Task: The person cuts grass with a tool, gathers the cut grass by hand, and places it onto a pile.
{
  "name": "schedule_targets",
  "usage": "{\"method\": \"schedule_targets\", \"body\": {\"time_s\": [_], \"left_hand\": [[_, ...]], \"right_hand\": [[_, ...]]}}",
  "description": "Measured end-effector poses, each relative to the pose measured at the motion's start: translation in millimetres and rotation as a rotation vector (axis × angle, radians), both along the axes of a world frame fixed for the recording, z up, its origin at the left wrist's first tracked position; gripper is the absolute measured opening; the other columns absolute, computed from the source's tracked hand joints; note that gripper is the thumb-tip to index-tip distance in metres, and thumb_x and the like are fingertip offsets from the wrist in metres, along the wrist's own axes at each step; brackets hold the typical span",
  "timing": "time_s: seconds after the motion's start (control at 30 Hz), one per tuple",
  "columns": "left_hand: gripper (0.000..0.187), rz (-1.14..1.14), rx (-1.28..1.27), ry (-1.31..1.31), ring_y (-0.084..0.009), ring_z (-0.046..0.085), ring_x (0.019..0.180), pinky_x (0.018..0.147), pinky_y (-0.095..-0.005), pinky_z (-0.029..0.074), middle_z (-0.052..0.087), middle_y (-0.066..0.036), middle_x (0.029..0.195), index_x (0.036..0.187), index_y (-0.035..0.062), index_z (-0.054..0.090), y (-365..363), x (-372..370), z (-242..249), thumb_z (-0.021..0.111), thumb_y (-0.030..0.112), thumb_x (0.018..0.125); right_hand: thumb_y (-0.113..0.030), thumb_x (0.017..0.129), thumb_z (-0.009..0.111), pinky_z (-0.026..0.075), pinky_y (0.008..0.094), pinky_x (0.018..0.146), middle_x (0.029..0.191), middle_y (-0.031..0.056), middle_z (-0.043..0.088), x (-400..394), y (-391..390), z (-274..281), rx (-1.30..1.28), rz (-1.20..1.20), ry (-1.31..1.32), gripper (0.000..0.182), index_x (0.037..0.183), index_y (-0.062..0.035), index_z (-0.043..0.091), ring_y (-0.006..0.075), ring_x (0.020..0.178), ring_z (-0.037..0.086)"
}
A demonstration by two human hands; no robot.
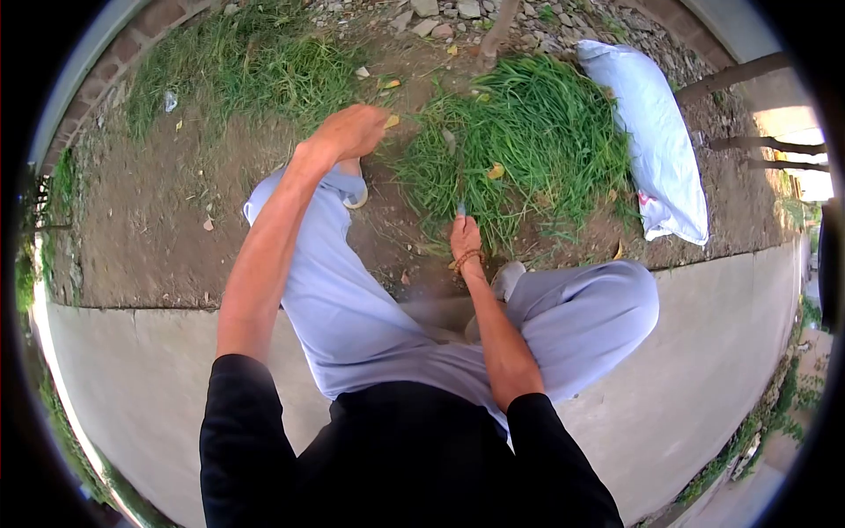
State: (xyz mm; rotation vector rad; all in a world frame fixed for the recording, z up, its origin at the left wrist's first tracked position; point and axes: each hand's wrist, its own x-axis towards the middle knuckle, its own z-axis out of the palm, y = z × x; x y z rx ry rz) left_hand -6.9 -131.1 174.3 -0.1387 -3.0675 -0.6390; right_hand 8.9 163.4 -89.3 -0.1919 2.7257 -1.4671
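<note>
My left hand (352,132) is raised over the dirt beside my left foot, its fingers curled together; whatever it may hold is too small to make out. A beaded bracelet circles the wrist of my right hand (466,236), which is closed around the handle of a tool (460,209). The tool's far end runs into a heap of cut green grass (554,132) and is mostly hidden there. A looser spread of grass (264,70) lies at the upper left.
A filled white sack (656,132) lies right of the grass heap. Thin trunks (499,35) and stones (431,22) are at the top. Behind the dirt strip runs a concrete path (695,352) beneath me. My bent knees flank the hands.
</note>
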Motion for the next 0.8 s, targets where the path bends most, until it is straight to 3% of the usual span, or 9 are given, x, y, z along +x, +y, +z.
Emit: {"method": "schedule_targets", "body": {"time_s": [0.07,0.13,0.2,0.23,0.47,0.57,0.63,0.73,0.8], "left_hand": [[0.017,-0.012,-0.018,-0.014,-0.0393,0.058,0.076,0.068,-0.0467,0.044,0.06,-0.02,0.076,0.079,-0.0006,0.053,-2.1,-2.8,-2.9,0.055,0.016,0.083],[0.017,-0.007,-0.019,-0.022,-0.0392,0.058,0.077,0.069,-0.0465,0.044,0.06,-0.02,0.077,0.081,-0.0006,0.054,-1.6,-4.1,-3.5,0.056,0.016,0.083],[0.017,-0.002,-0.018,-0.029,-0.0392,0.058,0.078,0.07,-0.0462,0.045,0.061,-0.02,0.078,0.082,-0.0007,0.055,2.2,-4.0,-3.6,0.056,0.016,0.083],[0.017,-0.007,-0.009,-0.017,-0.039,0.058,0.079,0.07,-0.0461,0.045,0.061,-0.02,0.079,0.083,-0.0007,0.054,3.3,-3.0,-2.3,0.056,0.016,0.083],[0.018,-0.023,-0.006,-0.035,-0.0381,0.059,0.08,0.07,-0.0463,0.045,0.061,-0.019,0.08,0.084,-0.0009,0.054,4.9,-5.5,-0.2,0.057,0.016,0.083],[0.017,-0.009,0.001,-0.044,-0.0383,0.059,0.079,0.069,-0.0464,0.045,0.06,-0.02,0.079,0.083,-0.0011,0.054,4.4,-5.9,0.5,0.057,0.016,0.083],[0.017,-0.011,0.003,-0.044,-0.0384,0.059,0.079,0.069,-0.0465,0.045,0.06,-0.02,0.078,0.083,-0.0013,0.054,2.8,-6.7,-1.5,0.057,0.016,0.083],[0.017,-0.024,0.003,-0.013,-0.0385,0.059,0.077,0.068,-0.0464,0.044,0.06,-0.02,0.077,0.082,-0.0015,0.054,1.5,-6.2,-4.3,0.057,0.016,0.083],[0.018,-0.031,-0.001,0.018,-0.0385,0.059,0.076,0.068,-0.0463,0.044,0.06,-0.02,0.077,0.081,-0.0016,0.053,0.4,-5.5,-5.2,0.056,0.016,0.083]], "right_hand": [[-0.034,0.094,0.05,0.041,0.0333,0.056,0.062,0.0111,0.051,10.5,8.4,-43.7,0.064,0.049,-0.164,0.033,0.086,-0.0031,0.059,0.0265,0.063,0.054],[-0.036,0.094,0.051,0.036,0.0316,0.045,0.059,0.0059,0.048,14.3,0.4,-12.2,-0.038,0.001,-0.166,0.033,0.089,-0.004,0.058,0.0201,0.05,0.048],[-0.039,0.094,0.05,0.027,0.0274,0.037,0.056,0.0001,0.043,12.4,-7.0,58.1,-0.6,-0.102,-1.015,0.035,0.096,-0.0045,0.057,0.0118,0.039,0.037],[-0.039,0.095,0.048,0.02,0.0234,0.034,0.055,-0.0039,0.038,11.7,-10.5,69.6,-0.648,-0.072,-1.012,0.036,0.104,-0.0046,0.055,0.0058,0.036,0.027],[-0.038,0.095,0.048,0.023,0.0252,0.035,0.056,-0.0027,0.04,2.1,-19.1,90.5,-0.69,-0.097,-0.784,0.036,0.105,-0.0037,0.057,0.0072,0.039,0.032],[-0.035,0.095,0.049,0.036,0.0302,0.042,0.061,0.0027,0.052,8.3,-14.5,50.7,-0.499,-0.09,-0.439,0.036,0.099,-0.0009,0.06,0.0122,0.047,0.045],[-0.034,0.094,0.049,0.045,0.0345,0.055,0.072,0.008,0.062,29.9,-12.0,41.0,-0.008,-0.115,-0.219,0.038,0.094,0.0017,0.061,0.0176,0.06,0.056],[-0.033,0.093,0.048,0.048,0.037,0.065,0.082,0.0101,0.067,46.3,-12.4,-13.0,0.05,-0.009,-0.267,0.039,0.093,0.0031,0.061,0.0205,0.067,0.06],[-0.035,0.094,0.049,0.044,0.0346,0.051,0.069,0.0067,0.061,37.7,-16.5,-26.2,-0.184,-0.025,-0.417,0.038,0.096,0.0007,0.06,0.0168,0.054,0.054]]}}
